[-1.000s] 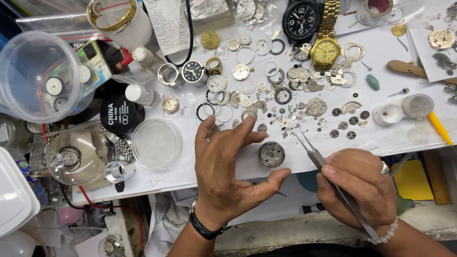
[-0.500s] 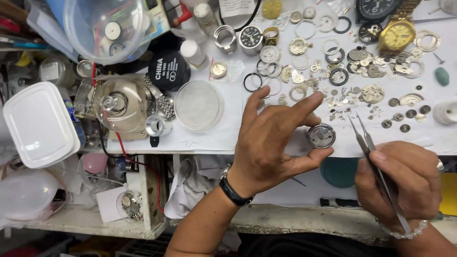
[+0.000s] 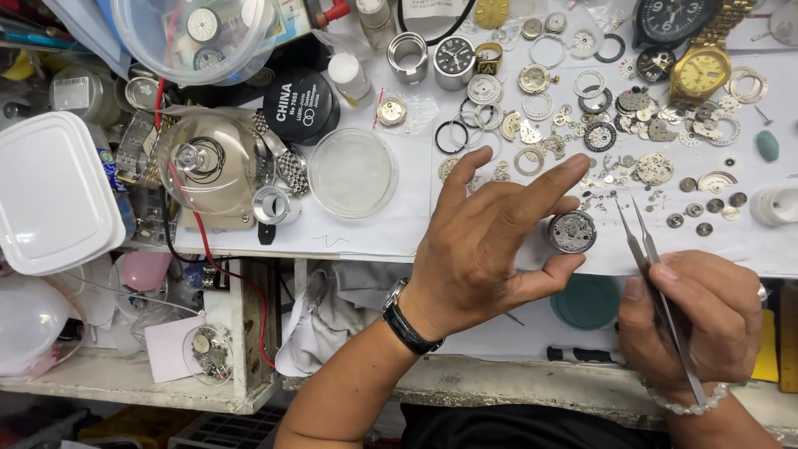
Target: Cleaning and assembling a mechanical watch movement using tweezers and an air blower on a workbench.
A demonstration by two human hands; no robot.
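Head view: nearest me, my right hand (image 3: 694, 328) pinches tweezers (image 3: 657, 278), tips aimed up the bench. My left hand (image 3: 482, 241) grips the round watch movement (image 3: 572, 231) between thumb and fingertips at the bench edge (image 3: 349, 249). Beyond lie loose watch parts (image 3: 615, 158) and a gold watch (image 3: 700, 71).

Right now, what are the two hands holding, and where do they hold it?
The left hand pinches the round watch movement by its rim, thumb below and fingers above. The right hand holds metal tweezers by the middle of their shaft.
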